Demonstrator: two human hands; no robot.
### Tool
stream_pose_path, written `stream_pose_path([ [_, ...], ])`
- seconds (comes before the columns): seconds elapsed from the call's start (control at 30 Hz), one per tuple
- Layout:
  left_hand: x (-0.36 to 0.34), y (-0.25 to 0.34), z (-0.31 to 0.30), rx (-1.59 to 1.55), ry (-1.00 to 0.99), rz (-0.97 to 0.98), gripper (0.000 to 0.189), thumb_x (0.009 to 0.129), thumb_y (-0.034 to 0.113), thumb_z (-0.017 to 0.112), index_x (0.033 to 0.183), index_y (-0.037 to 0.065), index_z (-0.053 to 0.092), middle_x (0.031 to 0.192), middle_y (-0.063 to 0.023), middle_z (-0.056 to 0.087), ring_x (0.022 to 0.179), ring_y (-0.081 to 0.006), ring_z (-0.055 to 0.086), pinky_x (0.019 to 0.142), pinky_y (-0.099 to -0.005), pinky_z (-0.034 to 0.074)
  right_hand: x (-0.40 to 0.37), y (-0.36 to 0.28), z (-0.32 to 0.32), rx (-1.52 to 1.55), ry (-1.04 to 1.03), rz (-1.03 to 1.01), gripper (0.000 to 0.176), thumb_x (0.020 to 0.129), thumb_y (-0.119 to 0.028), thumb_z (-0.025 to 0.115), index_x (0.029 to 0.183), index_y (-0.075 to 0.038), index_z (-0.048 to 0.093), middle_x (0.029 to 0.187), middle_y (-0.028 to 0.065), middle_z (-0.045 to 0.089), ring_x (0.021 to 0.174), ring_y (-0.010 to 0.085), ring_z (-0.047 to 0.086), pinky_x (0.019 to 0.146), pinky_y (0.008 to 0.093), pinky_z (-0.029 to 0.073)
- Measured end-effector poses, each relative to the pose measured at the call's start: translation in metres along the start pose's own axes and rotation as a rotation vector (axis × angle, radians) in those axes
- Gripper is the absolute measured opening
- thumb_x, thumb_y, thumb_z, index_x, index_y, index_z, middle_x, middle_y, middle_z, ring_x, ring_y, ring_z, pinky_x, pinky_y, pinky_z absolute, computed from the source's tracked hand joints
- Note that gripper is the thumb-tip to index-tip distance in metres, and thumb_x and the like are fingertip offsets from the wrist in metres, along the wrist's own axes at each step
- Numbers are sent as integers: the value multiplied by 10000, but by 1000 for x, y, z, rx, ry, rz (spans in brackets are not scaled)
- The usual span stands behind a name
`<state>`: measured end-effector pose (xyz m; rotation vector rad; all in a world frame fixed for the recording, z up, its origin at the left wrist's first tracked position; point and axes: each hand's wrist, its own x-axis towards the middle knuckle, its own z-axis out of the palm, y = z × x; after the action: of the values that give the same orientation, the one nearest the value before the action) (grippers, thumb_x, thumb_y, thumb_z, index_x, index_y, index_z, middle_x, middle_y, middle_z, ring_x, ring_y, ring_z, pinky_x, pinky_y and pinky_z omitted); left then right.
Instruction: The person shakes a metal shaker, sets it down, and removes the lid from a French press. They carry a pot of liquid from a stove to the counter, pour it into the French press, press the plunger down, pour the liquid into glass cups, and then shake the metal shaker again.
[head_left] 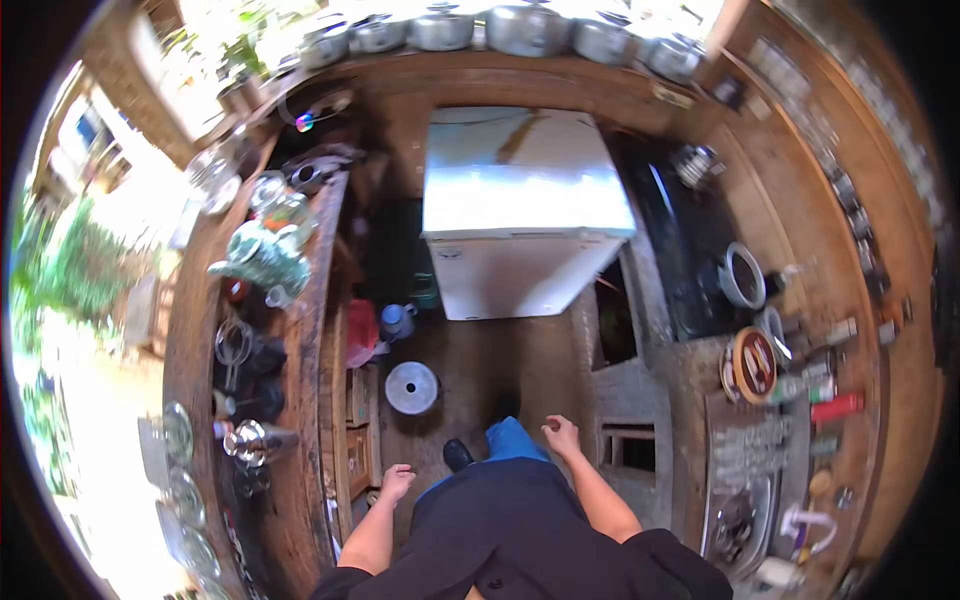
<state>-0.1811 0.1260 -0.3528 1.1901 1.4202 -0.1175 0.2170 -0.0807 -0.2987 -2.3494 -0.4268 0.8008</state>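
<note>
Both arms hang at my sides as I stand on the kitchen floor. Nothing shows in my left hand (397, 483), whose fingers are loosely bent and open beside the wooden shelf unit (357, 460). My right hand (562, 437) is also empty, loosely open with fingers slightly curled, to the left of the concrete counter base (640, 400). Neither hand touches anything. On the floor ahead of my left hand stands a round silver pot-like container (411, 388) with a dark hole in its top. A white chest freezer (530, 190) stands farther ahead.
Jars and a green teapot-like vessel (262, 262) line the left wooden counter (305, 370). Metal pots (527, 30) sit on the back ledge. At right are a black stovetop (690, 260), a pan (742, 275) and a sink (762, 540). A red bucket-like item (361, 332) is on the floor.
</note>
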Motion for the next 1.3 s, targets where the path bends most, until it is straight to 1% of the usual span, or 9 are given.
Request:
stream_pose_path([
  [0.17,22,49,45,52,-163,80,388,852,81,722,1221,34,612,1004,-73,696,802,-128,649,698,-279,542,-8,22,-44,126,199,31,362,828,-221,728,1141,-41,695,1008,144,745,969,258,718,870,370,552],
  [0.3,40,121,94,171,-220,65,362,853,96,737,1195,37,634,987,-65,706,772,-116,649,683,-268,540,9,26,-86,267,320,-4,324,850,-188,713,1138,-42,693,976,120,749,904,231,724,812,352,554],
  [0.47,86,200,171,254,-283,282,323,848,138,767,1143,42,674,962,-58,717,735,-108,646,670,-268,540,44,22,-159,384,424,-15,295,867,-186,720,1125,-46,695,939,96,746,829,183,725,761,315,556],
  [0.63,98,327,269,197,-437,472,324,883,152,752,1177,49,660,1035,-65,711,778,-108,650,664,-267,536,108,11,-247,264,646,-198,286,854,-181,724,1097,-33,690,925,115,745,801,216,727,739,342,559],
  [0.77,64,452,344,183,-597,560,328,917,176,724,1213,64,641,1046,-49,704,804,-100,650,643,-246,501,161,3,-310,272,683,-154,274,831,-166,734,1065,-33,687,884,121,735,777,251,714,708,372,552],
  [0.87,34,536,389,195,-672,666,324,941,204,700,1226,66,629,1040,-41,698,843,-103,646,695,-250,491,193,-11,-341,114,765,-216,267,830,-185,722,1045,-35,671,826,131,684,808,352,667,720,451,524],
  [1.03,11,650,450,263,-799,789,391,955,309,681,1259,72,617,1064,-35,688,879,-130,649,766,-279,491,244,-19,-361,91,784,-113,282,820,-213,738,1040,-48,675,860,109,683,842,324,671,759,436,532],
  [1.2,7,725,505,393,-861,739,531,971,481,602,1323,83,580,1162,-65,674,948,-165,653,770,-318,513,267,-27,-367,45,840,63,321,810,-278,768,1032,-66,677,954,99,679,893,309,678,790,421,545],
  [1.3,-3,754,532,431,-910,751,580,976,523,566,1348,78,560,1191,-86,660,910,-186,658,743,-331,537,287,-29,-363,-2,899,83,360,778,-294,799,1028,-61,686,921,81,670,867,293,671,759,401,542],
])
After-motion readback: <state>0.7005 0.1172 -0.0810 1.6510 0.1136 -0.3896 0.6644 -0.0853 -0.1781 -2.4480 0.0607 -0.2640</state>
